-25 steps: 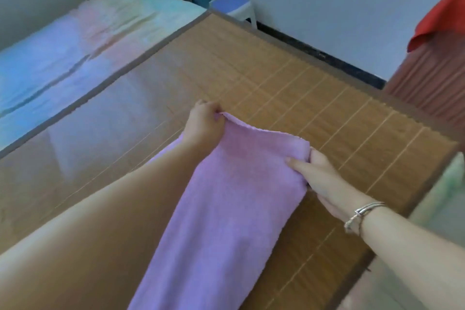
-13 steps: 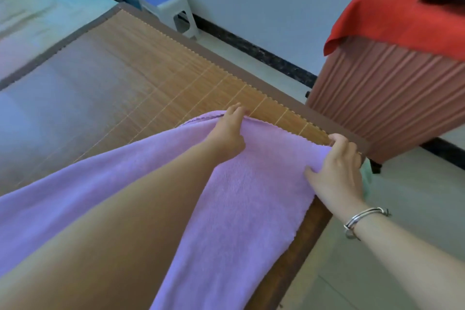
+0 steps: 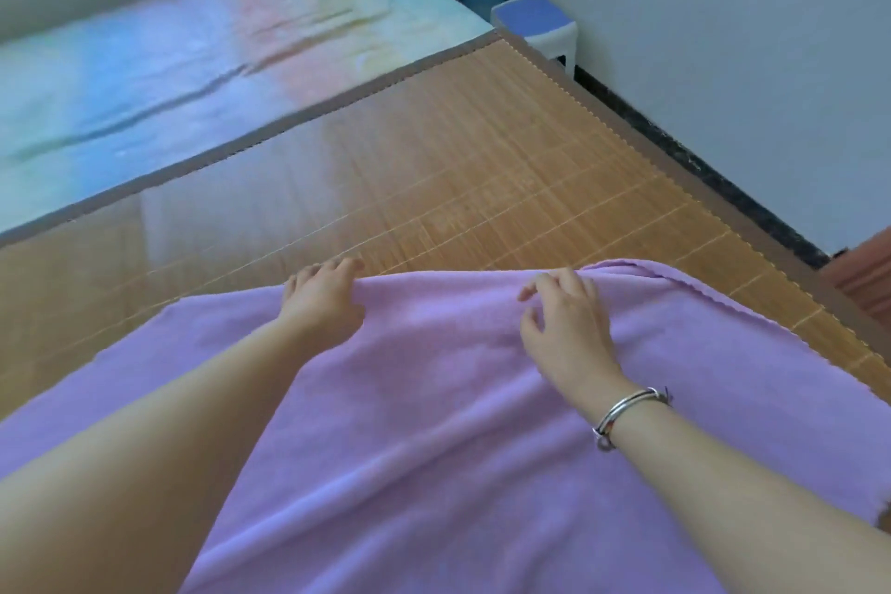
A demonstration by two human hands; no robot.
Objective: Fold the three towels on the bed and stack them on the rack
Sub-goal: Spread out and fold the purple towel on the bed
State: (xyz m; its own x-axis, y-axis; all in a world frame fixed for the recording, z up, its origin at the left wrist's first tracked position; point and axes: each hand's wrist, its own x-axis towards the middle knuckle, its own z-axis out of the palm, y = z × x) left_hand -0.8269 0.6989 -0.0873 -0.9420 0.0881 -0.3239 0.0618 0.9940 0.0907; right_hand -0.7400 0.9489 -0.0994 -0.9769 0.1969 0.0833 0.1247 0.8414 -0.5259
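Both grips on the purple towel (image 3: 434,400): our left hand (image 3: 322,299) curls over its far edge, holding it; our right hand (image 3: 564,328) lies on top, fingers loose and spread, grasping nothing. Towel lies spread on the bed's bamboo mat (image 3: 434,169).

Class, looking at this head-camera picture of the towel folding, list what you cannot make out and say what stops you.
- Purple towel: near end cut off by the bottom edge of the head view, and both forearms cover part.
- Left hand: fingertips curl over the towel's far edge; grip unclear.
- Other two towels and the rack: outside the frame.
- Stool: legs hidden behind the bamboo mat.
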